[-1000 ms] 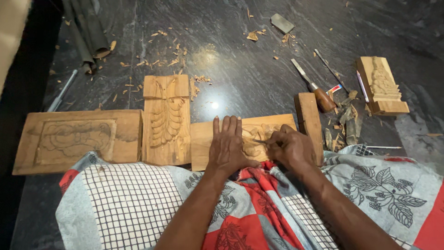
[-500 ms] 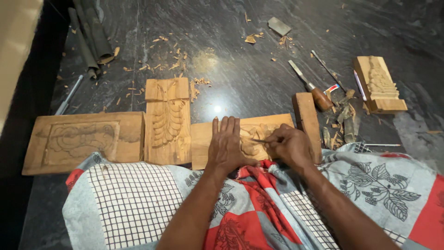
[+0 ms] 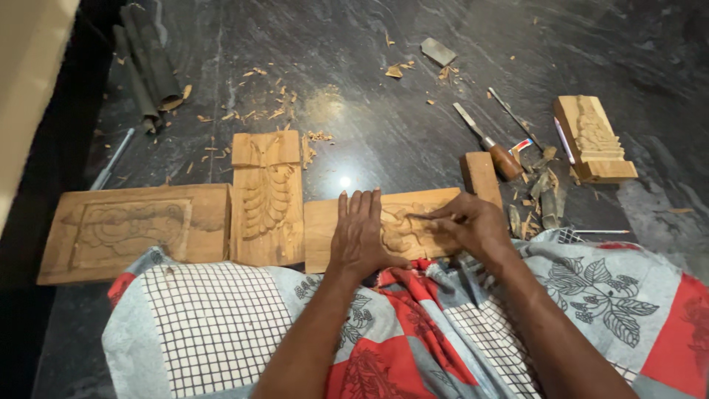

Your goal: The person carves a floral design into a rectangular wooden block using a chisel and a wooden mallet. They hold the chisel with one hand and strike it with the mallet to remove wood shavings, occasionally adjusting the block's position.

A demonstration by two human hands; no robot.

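Over the last second little has shifted: our left hand (image 3: pixel 362 235) still lies flat, released, on the carved wooden panel (image 3: pixel 402 225) at our lap's edge. At its three o'clock, our right hand (image 3: pixel 476 225) stays clenched on a thin carving tool (image 3: pixel 427 216), so the cutting continues in the same spot.

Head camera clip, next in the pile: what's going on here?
A person sits on a dark stone floor carving wood. The left hand lies flat on a carved wooden panel, pinning it down, while the right hand holds a thin carving tool with its tip on the relief. Two more carved panels, an upright one and a wide one, lie to the left. A wooden-handled chisel, a small carved block and wood chips lie scattered beyond.
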